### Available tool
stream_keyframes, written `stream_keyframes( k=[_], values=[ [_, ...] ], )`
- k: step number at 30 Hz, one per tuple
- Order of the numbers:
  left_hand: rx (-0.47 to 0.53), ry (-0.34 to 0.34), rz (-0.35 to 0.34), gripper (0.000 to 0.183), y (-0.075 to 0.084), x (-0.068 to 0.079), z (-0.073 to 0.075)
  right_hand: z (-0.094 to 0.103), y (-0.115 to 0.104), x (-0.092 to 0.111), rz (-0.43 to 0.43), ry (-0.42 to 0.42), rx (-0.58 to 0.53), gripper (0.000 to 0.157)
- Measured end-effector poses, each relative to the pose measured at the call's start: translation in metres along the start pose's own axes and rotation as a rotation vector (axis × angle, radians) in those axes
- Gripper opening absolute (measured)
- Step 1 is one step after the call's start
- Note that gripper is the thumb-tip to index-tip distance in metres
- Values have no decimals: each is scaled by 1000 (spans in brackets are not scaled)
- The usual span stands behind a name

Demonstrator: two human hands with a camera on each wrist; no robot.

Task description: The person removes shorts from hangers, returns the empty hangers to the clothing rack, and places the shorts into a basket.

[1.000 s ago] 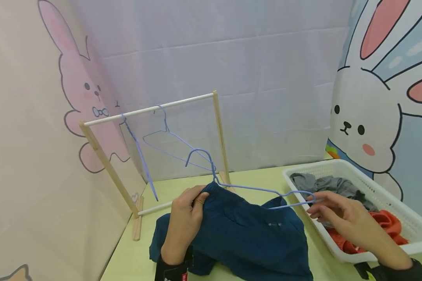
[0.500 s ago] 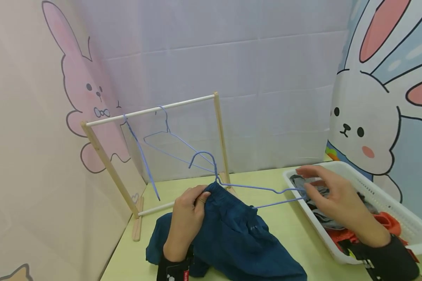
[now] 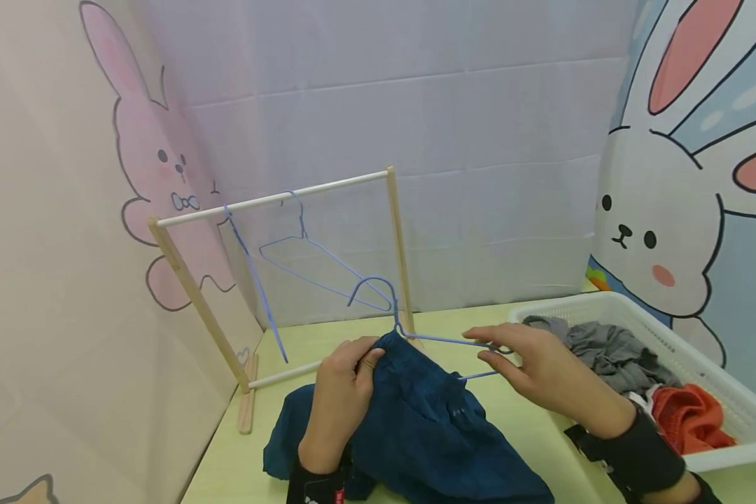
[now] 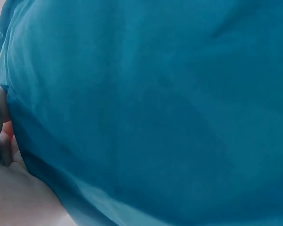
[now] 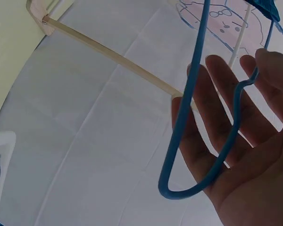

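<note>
Dark blue pants [image 3: 428, 420] with a gathered waistband hang over the table, one end of a blue hanger [image 3: 431, 339] inside the waistband. My left hand [image 3: 340, 399] pinches the waistband's left corner, just below the hanger's hook. In the left wrist view the pants' cloth [image 4: 146, 103] fills most of the picture. The hanger's right end is bare of cloth. My right hand [image 3: 542, 367] surrounds that end, thumb and fingers spread on either side of the wire. In the right wrist view its fingers [image 5: 217, 103] lie loosely behind the hanger's rounded end.
A wooden rack [image 3: 271, 199] with a white rail stands at the back left. Two more blue hangers, one edge-on [image 3: 256, 283] and one turned sideways [image 3: 327, 266], hang from it. A white basket [image 3: 727, 455] at right holds grey and orange clothes [image 3: 693, 420].
The right hand let go of the hanger's end, lifted toward the basket, then came back left around the wire. The waistband's right side has slumped off that end. The left hand keeps its grip.
</note>
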State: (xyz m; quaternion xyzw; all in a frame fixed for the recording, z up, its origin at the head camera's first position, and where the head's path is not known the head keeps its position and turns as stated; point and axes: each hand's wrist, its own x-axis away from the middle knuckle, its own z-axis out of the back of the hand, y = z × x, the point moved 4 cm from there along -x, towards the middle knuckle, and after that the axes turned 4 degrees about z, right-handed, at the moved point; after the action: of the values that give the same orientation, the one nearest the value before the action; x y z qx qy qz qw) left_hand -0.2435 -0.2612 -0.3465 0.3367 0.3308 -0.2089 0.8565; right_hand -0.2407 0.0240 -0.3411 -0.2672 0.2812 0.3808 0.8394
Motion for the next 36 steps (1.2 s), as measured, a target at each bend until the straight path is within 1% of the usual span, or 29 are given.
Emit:
stream_keyframes(
  k=[3,7,11,19,22,28,36],
  values=[
    [-19,-5,4,16,-1,3,-1,-8,2,3,-16,-19,-13,35],
    [-16,-12,6,15,-3,5,-4,-12,4,9,-30,-23,-15,35],
    [3,-22,2,14,-3,6,-6,-13,6,15,-16,0,-7,37],
    [42,-58,9,18,-4,6,-11,-7,7,22,10,74,19,43],
    [45,-49,12,19,-4,7,-10,-2,10,25,7,108,41,43],
    [25,-1,11,18,-8,7,-6,14,18,33,-8,180,92,40],
    [6,42,28,16,-17,7,1,49,28,52,-62,281,177,42]
  ],
)
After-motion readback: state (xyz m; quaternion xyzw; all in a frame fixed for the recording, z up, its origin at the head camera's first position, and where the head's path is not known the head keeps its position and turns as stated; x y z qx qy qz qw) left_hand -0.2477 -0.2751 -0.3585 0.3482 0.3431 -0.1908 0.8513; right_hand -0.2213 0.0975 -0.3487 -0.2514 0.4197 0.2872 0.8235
